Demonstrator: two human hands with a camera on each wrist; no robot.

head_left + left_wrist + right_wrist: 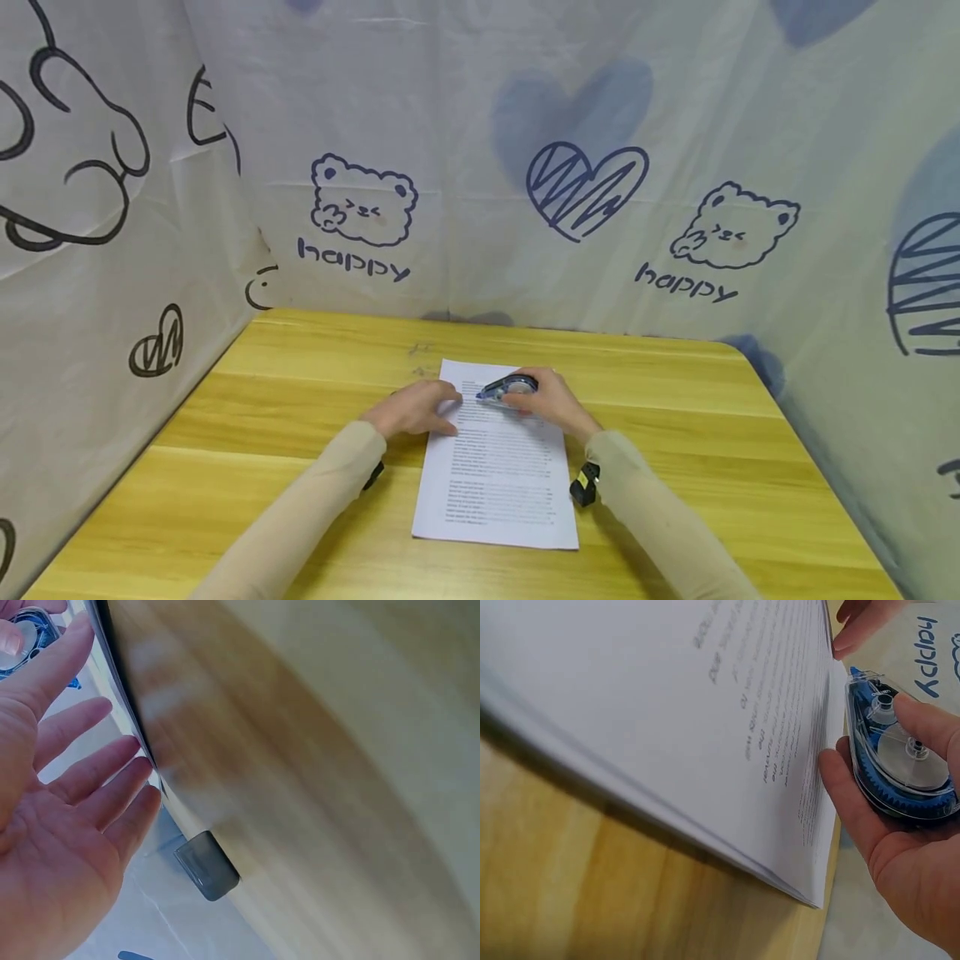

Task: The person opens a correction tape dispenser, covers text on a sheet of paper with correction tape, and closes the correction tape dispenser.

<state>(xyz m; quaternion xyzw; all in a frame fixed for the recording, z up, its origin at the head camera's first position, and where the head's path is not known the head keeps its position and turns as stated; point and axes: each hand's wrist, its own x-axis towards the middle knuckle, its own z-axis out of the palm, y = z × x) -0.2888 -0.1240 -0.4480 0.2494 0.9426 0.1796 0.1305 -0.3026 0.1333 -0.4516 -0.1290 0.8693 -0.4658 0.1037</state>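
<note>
A printed sheet stack [498, 492] lies on the wooden table, its lines of text facing up. My left hand [416, 408] rests at the paper's left edge, fingers extended and thumb over the page; the left wrist view shows the palm [60, 862]. In my right hand [553, 406] is a correction tape [512, 387] with a clear casing and blue parts, pinched between thumb and fingers. Its blue tip points left, close over the upper lines of text. The right wrist view shows the tape's white reel [911, 757] and blue gear from the side.
The wooden table [255, 450] extends around the paper. A small dark block [208, 866] is beyond the left fingertips. Light fabric [465, 167] printed with hearts and bears hangs behind and beside the table. A black device [585, 483] is strapped to the right wrist.
</note>
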